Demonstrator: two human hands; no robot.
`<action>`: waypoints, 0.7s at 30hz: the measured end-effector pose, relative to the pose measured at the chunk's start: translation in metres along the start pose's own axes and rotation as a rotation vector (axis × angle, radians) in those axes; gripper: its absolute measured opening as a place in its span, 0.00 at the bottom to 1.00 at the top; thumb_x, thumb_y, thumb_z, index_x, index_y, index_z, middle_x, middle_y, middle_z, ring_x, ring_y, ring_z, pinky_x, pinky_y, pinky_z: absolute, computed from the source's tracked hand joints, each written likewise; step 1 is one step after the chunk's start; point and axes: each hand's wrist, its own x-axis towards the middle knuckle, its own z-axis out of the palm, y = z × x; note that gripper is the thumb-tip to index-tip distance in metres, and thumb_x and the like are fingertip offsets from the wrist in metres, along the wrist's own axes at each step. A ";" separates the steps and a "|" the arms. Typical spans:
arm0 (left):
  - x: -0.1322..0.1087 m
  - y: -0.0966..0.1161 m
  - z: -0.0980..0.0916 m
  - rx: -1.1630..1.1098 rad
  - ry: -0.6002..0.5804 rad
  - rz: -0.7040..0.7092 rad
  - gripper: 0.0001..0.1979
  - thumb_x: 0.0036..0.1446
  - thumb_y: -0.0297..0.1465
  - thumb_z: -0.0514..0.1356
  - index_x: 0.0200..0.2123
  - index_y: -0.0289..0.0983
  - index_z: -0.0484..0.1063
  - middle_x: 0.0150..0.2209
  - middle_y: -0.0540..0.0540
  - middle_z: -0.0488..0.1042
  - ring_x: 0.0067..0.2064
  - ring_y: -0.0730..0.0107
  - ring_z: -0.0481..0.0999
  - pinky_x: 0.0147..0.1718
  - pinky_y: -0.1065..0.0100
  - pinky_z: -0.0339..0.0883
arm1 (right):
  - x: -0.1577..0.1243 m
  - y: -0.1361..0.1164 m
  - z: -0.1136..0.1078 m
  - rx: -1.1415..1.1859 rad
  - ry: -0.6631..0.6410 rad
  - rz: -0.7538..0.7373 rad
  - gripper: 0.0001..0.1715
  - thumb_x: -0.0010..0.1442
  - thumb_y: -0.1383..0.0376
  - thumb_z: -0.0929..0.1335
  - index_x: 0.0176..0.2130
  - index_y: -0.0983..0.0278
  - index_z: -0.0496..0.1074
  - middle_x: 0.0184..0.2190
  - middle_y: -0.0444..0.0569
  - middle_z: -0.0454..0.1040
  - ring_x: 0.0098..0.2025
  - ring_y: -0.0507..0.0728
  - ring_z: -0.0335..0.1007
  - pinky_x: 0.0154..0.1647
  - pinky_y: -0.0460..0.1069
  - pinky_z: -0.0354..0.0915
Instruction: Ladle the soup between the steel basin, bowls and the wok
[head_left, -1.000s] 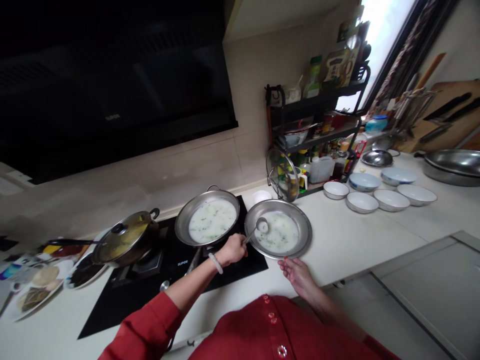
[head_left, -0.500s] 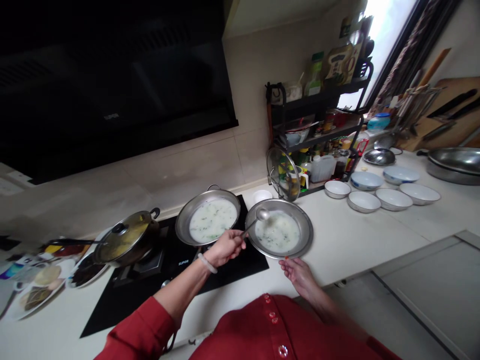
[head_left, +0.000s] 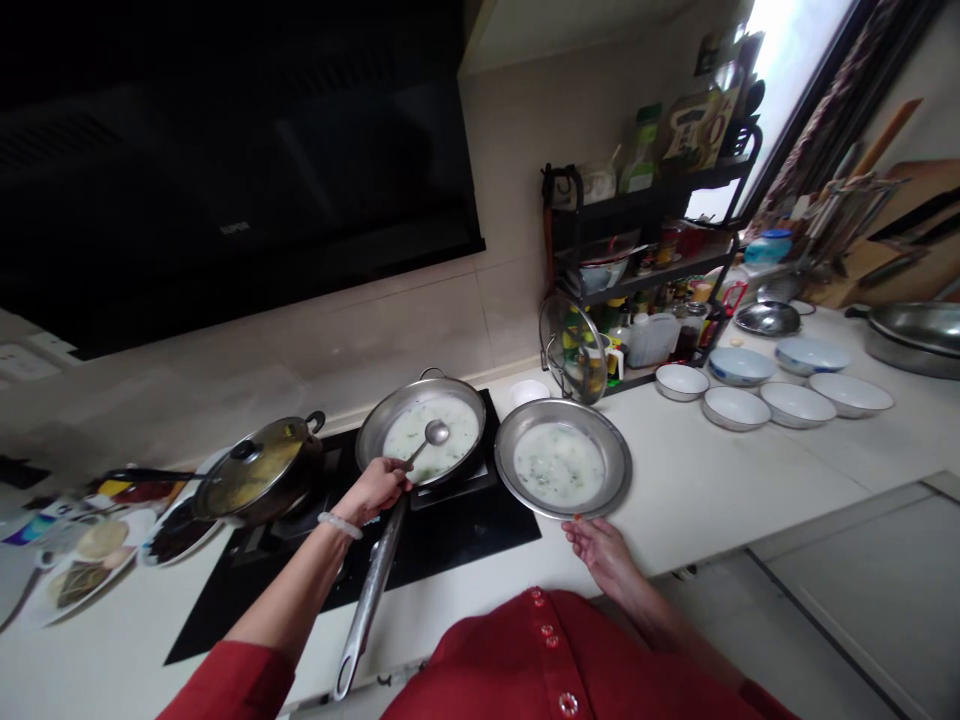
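Observation:
My left hand grips a metal ladle, its bowl over the white soup with green bits in the wok on the black stove. The wok's long metal handle points toward me beneath that hand. To the right, a wide metal basin holds more of the white soup on the counter beside the stove. My right hand has its fingertips at the near rim of this basin, thumb and fingers close together.
A lidded pan stands at the stove's left, beside plates of food. A glass lid leans on the spice rack. Several white bowls stand on the right counter, and another pan lies beyond them.
My left hand and the ladle have moved left from the basin to over the wok, uncovering the wok's handle. My right hand stays at the basin's rim. The view has shifted slightly.

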 end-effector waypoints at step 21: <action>0.000 0.004 -0.015 -0.614 -0.152 -0.313 0.09 0.54 0.14 0.49 0.33 0.25 0.67 0.20 0.51 0.63 0.12 0.90 0.51 0.07 0.85 0.42 | -0.003 -0.002 0.002 0.001 0.008 0.005 0.13 0.37 0.67 0.77 0.22 0.62 0.70 0.24 0.48 0.78 0.25 0.51 0.70 0.24 0.44 0.63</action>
